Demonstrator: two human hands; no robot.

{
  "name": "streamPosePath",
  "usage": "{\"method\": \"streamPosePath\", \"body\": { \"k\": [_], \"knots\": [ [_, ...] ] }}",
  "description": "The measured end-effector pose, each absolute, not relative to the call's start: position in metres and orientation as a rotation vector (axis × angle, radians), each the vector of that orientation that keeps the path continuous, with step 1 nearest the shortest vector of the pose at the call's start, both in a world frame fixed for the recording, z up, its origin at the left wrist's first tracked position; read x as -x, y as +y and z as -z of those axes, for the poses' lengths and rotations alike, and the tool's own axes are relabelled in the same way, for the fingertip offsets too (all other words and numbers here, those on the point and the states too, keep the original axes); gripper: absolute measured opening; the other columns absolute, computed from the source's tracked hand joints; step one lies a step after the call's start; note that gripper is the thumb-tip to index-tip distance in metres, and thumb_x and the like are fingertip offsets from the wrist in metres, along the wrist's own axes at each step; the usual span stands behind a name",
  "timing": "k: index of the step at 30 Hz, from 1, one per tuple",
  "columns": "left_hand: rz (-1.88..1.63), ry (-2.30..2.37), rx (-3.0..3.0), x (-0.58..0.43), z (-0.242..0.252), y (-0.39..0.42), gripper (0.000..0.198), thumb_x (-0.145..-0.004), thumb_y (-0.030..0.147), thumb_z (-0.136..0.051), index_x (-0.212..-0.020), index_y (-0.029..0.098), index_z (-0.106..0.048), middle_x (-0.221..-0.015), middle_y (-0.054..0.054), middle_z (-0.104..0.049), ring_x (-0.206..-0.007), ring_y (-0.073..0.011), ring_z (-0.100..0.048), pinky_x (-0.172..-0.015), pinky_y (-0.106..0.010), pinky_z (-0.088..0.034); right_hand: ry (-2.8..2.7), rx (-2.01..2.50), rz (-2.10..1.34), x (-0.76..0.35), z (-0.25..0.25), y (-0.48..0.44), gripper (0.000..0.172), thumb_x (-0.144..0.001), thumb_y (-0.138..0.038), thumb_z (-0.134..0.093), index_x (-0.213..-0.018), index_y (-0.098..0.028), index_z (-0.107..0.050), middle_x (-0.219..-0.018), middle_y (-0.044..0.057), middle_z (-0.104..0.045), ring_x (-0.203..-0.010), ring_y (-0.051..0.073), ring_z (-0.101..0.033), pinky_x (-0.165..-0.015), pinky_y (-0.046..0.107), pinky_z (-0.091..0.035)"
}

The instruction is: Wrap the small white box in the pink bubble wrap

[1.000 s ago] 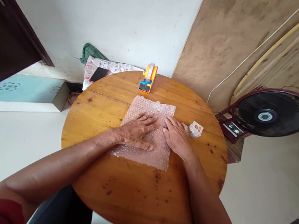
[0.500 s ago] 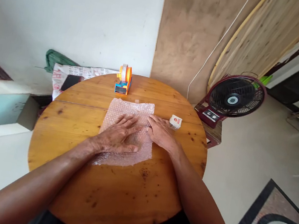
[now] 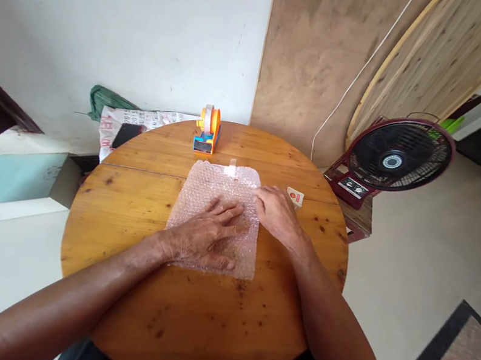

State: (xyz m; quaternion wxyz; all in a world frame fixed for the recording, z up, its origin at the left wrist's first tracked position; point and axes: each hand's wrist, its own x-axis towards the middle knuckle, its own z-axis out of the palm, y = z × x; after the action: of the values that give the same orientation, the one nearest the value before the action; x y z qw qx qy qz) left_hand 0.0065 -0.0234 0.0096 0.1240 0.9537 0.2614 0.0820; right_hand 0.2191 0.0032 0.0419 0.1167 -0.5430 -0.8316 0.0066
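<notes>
A sheet of pinkish bubble wrap (image 3: 194, 197) lies on the round wooden table (image 3: 125, 210). My left hand (image 3: 207, 230) rests flat across its middle, fingers spread and pointing right. At the sheet's right edge, close to its far corner, my right hand (image 3: 279, 211) has its fingers curled in and pressed together on the edge. A short strip of clear tape (image 3: 231, 168) shows at the sheet's far edge. Just beyond my right hand stands a small white box (image 3: 295, 197) with red print, partly hidden by the hand.
An orange and blue tape dispenser (image 3: 207, 131) stands near the table's far rim. To the right, a dark red fan (image 3: 394, 159) is beside the table. A printed white sack (image 3: 113, 128) with a dark phone-like object on it lies behind the left rim.
My right hand has shifted along the right edge toward the far corner, its fingers now more curled. The sheet lies straighter, and the tape strip shows more plainly. My left hand stays flat on it.
</notes>
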Motion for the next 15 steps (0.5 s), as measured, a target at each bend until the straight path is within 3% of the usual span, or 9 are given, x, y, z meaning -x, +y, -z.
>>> {"method": "streamPosePath", "body": {
  "k": [4, 7, 9, 12, 15],
  "knots": [
    [-0.252, 0.765, -2.776, -0.005, -0.007, -0.023, 0.082, -0.079, 0.071, -0.052, -0.145, 0.025, -0.04, -0.157, -0.015, -0.023, -0.146, -0.036, -0.013, -0.116, -0.059, -0.003, -2.212, 1.613, 0.09, -0.239, -0.055, 0.005, 0.033, -0.089, -0.028, -0.049, -0.119, -0.019, -0.06, -0.123, 0.007, -0.063, -0.112, 0.025, -0.053, -0.096, 0.037, -0.036],
    [-0.258, 0.777, -2.765, -0.005, -0.006, -0.022, 0.083, -0.077, 0.071, -0.055, -0.145, 0.026, -0.04, -0.157, -0.015, -0.024, -0.146, -0.0357, -0.014, -0.115, -0.059, -0.002, -2.154, 1.88, 0.038, -0.26, -0.057, 0.009, 0.069, -0.078, -0.034, -0.063, -0.141, -0.017, -0.041, -0.14, 0.012, -0.05, -0.123, 0.033, -0.046, -0.098, 0.043, -0.035],
    [-0.264, 0.776, -2.756, -0.005, -0.005, -0.022, 0.083, -0.076, 0.07, -0.057, -0.144, 0.026, -0.041, -0.156, -0.015, -0.025, -0.146, -0.036, -0.015, -0.115, -0.059, -0.002, -2.163, 2.067, -0.128, -0.271, -0.057, 0.011, 0.077, -0.076, -0.035, -0.064, -0.144, -0.016, -0.035, -0.136, 0.014, -0.054, -0.118, 0.033, -0.051, -0.092, 0.042, -0.039],
    [-0.276, 0.779, -2.741, -0.005, -0.004, -0.022, 0.082, -0.075, 0.071, -0.057, -0.143, 0.026, -0.043, -0.156, -0.015, -0.027, -0.145, -0.0365, -0.015, -0.115, -0.06, -0.002, -2.142, 2.202, -0.254, -0.278, -0.059, 0.013, 0.053, -0.077, -0.035, -0.059, -0.127, -0.018, -0.053, -0.11, 0.012, -0.067, -0.097, 0.029, -0.061, -0.077, 0.037, -0.043],
    [-0.291, 0.783, -2.736, -0.005, -0.003, -0.022, 0.083, -0.075, 0.072, -0.056, -0.143, 0.026, -0.043, -0.155, -0.016, -0.028, -0.145, -0.0369, -0.016, -0.114, -0.061, -0.003, -1.986, 2.136, -0.311, -0.277, -0.066, 0.009, 0.031, -0.075, -0.037, -0.062, -0.099, -0.019, -0.064, -0.087, 0.008, -0.069, -0.08, 0.024, -0.061, -0.068, 0.033, -0.042]
  ]
}}
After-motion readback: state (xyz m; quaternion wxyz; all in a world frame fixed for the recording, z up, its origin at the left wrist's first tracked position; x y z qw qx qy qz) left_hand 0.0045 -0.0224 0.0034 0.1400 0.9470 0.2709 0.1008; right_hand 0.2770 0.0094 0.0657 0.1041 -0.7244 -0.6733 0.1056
